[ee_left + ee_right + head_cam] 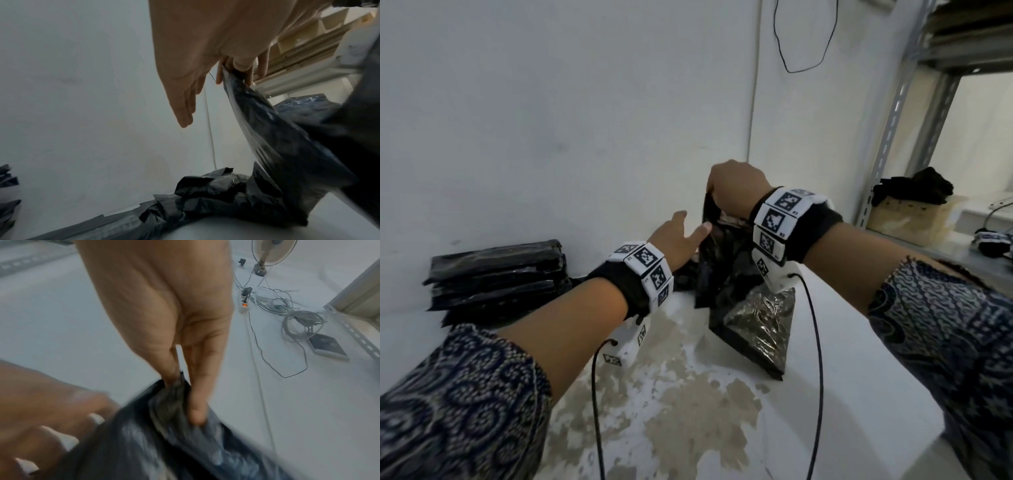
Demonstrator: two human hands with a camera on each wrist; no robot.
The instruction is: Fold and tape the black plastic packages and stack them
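My right hand [717,195] pinches the top edge of a black plastic bag [722,270] and holds it up off the white table [859,359]; the right wrist view shows thumb and fingers [197,402] closed on the crumpled rim [170,395]. Beside the bag's left side is my left hand [693,222], fingers straight and holding nothing, as the left wrist view shows [185,110]. A shiny black package [756,329] lies flat under the lifted bag. Several folded black packages form a stack [496,274] by the wall at left.
Loose crumpled black plastic [205,194] lies against the wall behind the bag. A metal rack [914,120] stands at right, holding a cardboard box [914,219]. The table's front right edge [914,442] is near. A fan [267,254] and cables [298,321] are on the floor.
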